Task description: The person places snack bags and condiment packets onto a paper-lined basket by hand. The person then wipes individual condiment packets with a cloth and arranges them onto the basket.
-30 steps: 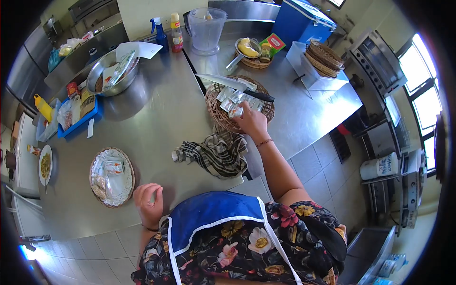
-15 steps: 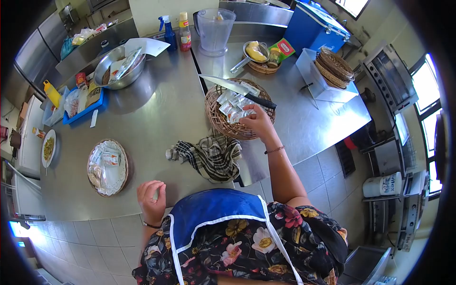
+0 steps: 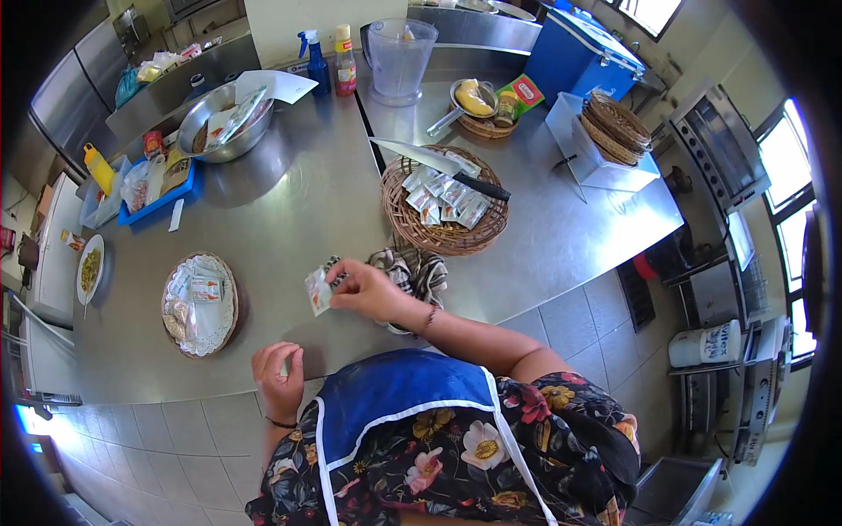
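Observation:
Between the thumb and fingers of my right hand (image 3: 364, 289) is a small white sachet (image 3: 317, 292) with orange print. The hand is over the steel table, partly covering a black-and-white checked cloth (image 3: 421, 272). My left hand (image 3: 278, 379) is at the table's front edge with its fingers curled; what they may hold is hidden. To its upper left, a round wicker basket (image 3: 235, 320) lined with a white doily holds a few sachets and a small clear bag. A larger wicker basket (image 3: 399, 223) at right centre is filled with similar sachets, and a knife (image 3: 438, 165) lies across it.
Behind are a steel bowl (image 3: 254, 145), a blue spray bottle (image 3: 317, 66), a sauce bottle (image 3: 345, 66) and a clear pitcher (image 3: 399, 66). A plate of food (image 3: 90, 267) stands at far left. At right, a clear bin (image 3: 605, 171) holds stacked wicker baskets.
My right hand has moved from the larger basket leftward and toward me, bringing a sachet out over the table. My left hand has barely shifted.

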A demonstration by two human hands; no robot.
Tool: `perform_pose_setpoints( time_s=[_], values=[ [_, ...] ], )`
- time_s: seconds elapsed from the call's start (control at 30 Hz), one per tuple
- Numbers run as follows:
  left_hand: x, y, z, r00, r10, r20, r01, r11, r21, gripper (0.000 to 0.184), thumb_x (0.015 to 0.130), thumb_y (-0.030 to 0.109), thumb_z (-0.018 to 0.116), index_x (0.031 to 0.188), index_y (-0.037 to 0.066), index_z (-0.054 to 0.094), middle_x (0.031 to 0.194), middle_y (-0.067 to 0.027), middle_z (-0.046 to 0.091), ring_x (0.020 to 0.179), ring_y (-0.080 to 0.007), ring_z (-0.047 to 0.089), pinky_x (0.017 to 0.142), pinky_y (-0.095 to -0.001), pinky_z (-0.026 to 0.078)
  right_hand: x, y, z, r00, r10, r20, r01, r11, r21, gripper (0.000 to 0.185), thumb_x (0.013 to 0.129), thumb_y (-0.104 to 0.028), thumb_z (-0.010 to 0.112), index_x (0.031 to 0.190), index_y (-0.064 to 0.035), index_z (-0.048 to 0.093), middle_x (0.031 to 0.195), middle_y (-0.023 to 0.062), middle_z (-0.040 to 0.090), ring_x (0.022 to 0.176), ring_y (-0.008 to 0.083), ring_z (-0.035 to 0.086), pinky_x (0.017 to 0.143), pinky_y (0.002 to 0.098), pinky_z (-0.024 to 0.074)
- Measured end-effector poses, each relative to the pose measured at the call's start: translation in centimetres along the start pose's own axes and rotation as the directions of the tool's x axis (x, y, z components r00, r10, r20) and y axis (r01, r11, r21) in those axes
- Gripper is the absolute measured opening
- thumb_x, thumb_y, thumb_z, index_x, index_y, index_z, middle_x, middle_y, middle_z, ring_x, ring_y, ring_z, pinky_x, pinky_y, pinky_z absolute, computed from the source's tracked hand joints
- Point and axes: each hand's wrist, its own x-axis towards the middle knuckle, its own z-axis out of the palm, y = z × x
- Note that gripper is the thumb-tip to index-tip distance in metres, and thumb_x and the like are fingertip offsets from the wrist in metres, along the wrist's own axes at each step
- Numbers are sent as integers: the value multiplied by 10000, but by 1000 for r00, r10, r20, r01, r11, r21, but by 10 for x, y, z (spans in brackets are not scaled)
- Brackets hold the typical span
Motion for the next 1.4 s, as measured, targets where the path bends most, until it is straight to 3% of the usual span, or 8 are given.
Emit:
perform_pose_setpoints(
  time_s=[0.2, 0.27, 0.4, 0.53, 0.77, 0.97, 1.07, 1.4],
  values=[
    [2, -25, -12, 999, 11, 49, -10, 999, -33, 74, 797, 81, 719, 854, 63, 677, 902, -82, 679, 892, -279, 623, 839, -383, 451, 24, 41, 56, 993, 0, -118, 9, 997, 80, 227, 838, -42, 707, 989, -62, 540, 781, 3, 638, 698, 54, 557, 611, 226, 443],
    [0, -34, -16, 995, 38, 95, -34, 998, -44, 75, 799, 90, 716, 857, 61, 678, 902, -86, 679, 890, -284, 624, 839, -386, 453, 22, 43, 61, 995, 15, -103, -31, 987, -160, 148, 859, -142, 687, 937, -51, 601, 789, 67, 669, 726, 159, 644, 635, 309, 506],
    [8, -51, -32, 982, 88, 166, -76, 994, -76, 98, 803, 118, 708, 871, 50, 686, 911, -100, 681, 884, -301, 630, 820, -401, 467, 10, 11, 56, 963, -264, -61, 74, 475, -877, 143, 796, -218, 691, 889, -111, 678, 842, 138, 690, 773, 315, 671, 697, 407, 539],
    [5, -73, -45, 973, 72, 217, -48, 992, -117, 121, 806, 125, 707, 900, 49, 703, 926, -97, 689, 898, -294, 638, 822, -396, 476, -1, 7, 29, 939, -323, 117, 183, 184, -966, 454, 777, -316, 716, 1199, -168, 642, 1361, 103, 538, 1264, 310, 491, 1032, 470, 378],
    [13, -82, -32, 912, 238, 334, -186, 966, -180, 264, 799, 151, 703, 1047, 58, 699, 1048, -95, 681, 975, -286, 629, 878, -397, 471, 3, 11, 22, 908, -411, -86, -59, 77, -995, 447, 836, -239, 672, 1278, -224, 607, 1305, 80, 576, 1153, 308, 555, 956, 460, 424],
    [23, -89, -6, 778, 296, 554, -308, 948, -74, 650, 812, 369, 684, 1355, 57, 509, 1380, -130, 515, 1248, -311, 494, 1039, -428, 371, 24, -11, 33, 908, -328, -261, -105, 426, -899, 414, 813, -87, 633, 1207, -211, 661, 928, 64, 642, 888, 281, 622, 773, 385, 494],
    [23, -96, 3, 802, 329, 499, -352, 935, -49, 668, 816, 407, 668, 1351, 41, 508, 1346, -143, 538, 1235, -322, 502, 1037, -433, 370, 33, -18, 57, 887, -463, -9, 123, 253, -960, 395, 796, -59, 622, 1156, -202, 694, 929, 71, 633, 894, 277, 620, 773, 395, 494],
    [25, -118, 11, 786, 355, 506, -387, 921, -46, 605, 815, 464, 665, 1214, 13, 613, 1209, -136, 623, 1212, -300, 515, 1030, -425, 371, 32, 34, 79, 935, -177, 306, 338, 196, -921, 457, 935, -261, 540, 1385, -185, 523, 1444, 3, 493, 1364, 250, 409, 1099, 484, 295]
  ],
)
